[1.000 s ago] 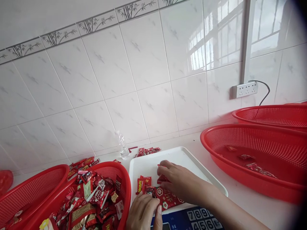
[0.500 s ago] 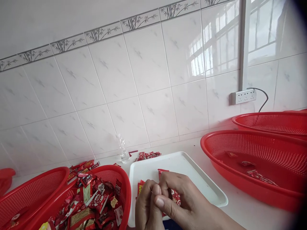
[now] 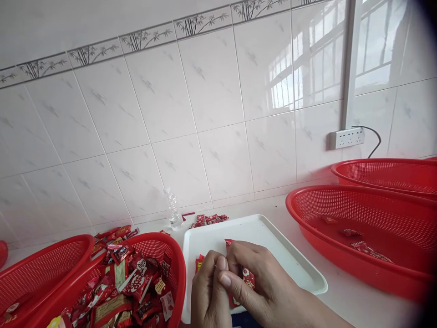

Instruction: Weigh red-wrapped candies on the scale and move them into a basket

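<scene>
My left hand (image 3: 209, 291) and my right hand (image 3: 261, 278) meet over the near part of a white tray (image 3: 287, 259). Both are closed, fingertips and thumbs pressed together; whatever lies between them is hidden. A red wrapped packet (image 3: 199, 262) with yellow print peeks out beside my left hand. Behind my right hand, another red packet (image 3: 248, 277) with white patterns shows through the gap above the thumb. Whether these packets are held or lie on the tray, I cannot tell. To the left, a red basket (image 3: 179, 264) is heaped with small wrapped packets (image 3: 136, 284).
On the right stands a large red basket (image 3: 317, 246) with a few packets in it, another red basket (image 3: 344, 171) behind. A further red basket (image 3: 44, 259) is at far left. Near the tiled wall stand a clear bottle (image 3: 175, 214) and several red packets (image 3: 210, 220). A power socket (image 3: 346, 137) hangs right.
My view has shifted slightly. Both hands stay pressed together over the tray in nearly the same pose, and the baskets and packets have kept their places.
</scene>
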A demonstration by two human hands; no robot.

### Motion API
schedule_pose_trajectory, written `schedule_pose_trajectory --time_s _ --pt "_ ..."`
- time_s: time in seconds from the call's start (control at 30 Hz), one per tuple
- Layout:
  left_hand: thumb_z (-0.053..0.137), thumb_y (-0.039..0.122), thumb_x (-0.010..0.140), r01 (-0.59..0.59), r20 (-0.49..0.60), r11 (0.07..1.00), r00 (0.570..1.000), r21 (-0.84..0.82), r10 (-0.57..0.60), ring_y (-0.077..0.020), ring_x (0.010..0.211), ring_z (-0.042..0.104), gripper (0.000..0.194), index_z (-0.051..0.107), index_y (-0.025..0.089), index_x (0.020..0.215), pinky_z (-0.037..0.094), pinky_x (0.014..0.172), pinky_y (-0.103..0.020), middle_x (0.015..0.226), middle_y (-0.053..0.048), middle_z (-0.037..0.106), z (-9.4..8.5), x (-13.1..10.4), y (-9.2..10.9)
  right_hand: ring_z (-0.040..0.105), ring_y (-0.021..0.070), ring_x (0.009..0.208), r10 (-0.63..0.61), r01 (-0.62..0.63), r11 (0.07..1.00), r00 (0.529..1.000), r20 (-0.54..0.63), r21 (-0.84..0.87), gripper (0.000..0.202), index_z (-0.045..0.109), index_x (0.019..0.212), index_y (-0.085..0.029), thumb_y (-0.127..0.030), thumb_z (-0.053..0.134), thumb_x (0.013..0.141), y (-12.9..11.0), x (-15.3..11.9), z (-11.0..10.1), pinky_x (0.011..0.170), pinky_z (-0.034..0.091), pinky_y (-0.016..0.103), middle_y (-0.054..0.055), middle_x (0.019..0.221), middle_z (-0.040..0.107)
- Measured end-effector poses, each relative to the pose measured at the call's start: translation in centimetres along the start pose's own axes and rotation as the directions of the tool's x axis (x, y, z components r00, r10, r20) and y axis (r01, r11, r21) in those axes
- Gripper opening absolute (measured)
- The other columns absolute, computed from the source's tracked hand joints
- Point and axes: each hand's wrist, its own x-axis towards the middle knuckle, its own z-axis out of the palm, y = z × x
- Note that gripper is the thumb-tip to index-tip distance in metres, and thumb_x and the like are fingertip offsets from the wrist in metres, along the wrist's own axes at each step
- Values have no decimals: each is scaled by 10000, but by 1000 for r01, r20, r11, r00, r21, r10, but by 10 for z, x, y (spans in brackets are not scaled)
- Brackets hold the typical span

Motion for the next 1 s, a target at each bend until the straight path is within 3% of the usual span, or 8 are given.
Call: schedule_pose_trajectory --time_s 0.5,0.7,0.77,0.83,0.93,1.0 --pt "386 565 823 -51 -8 996 999 68 52 -99 526 279 458 331 186 570 293 481 -197 545 27 282 -3 1 -2 430 81 552 -65 61 996 996 -65 -64 259 392 649 -196 -349 443 851 1 0 2 514 346 207 -30 604 483" --pt "409 540 823 -111 8 984 994 137 111 -115 564 456 396 508 194 659 408 516 -195 602 0 493 -8 5 -9 439 82 550 -95 87 987 994 -53 -135 280 418 645 -191 -369 420 861 7 3 1 515 356 209 -24 604 495" --pt "359 493 862 -102 77 981 993 166 90 -131 639 525 374 555 192 758 448 573 -209 701 -27 577 -9 3 -6 439 88 545 -108 96 971 993 -41 -219 312 428 628 -189 -377 387 874 11 4 -3 515 349 219 -18 593 490" --pt "336 413 891 -90 224 966 974 241 35 -136 708 562 328 577 193 861 467 647 -223 795 -43 617 -11 -3 2 447 98 550 -88 74 950 996 -34 -302 333 446 626 -189 -372 354 888 14 6 -9 521 346 233 -8 595 501" --pt "476 295 835 -248 513 877 859 412 2 -142 772 589 175 613 224 917 464 707 -224 866 -32 642 -24 -16 23 499 122 600 11 -17 923 1000 -18 -386 274 517 734 -195 -344 350 893 21 7 -16 552 370 257 16 675 575" --pt "516 224 798 -377 616 783 788 495 -9 -144 787 598 166 635 247 912 460 711 -219 878 -18 654 -41 -21 42 553 152 674 74 -42 903 995 60 -427 226 556 888 -209 -339 371 883 27 5 -19 588 403 281 39 786 629"
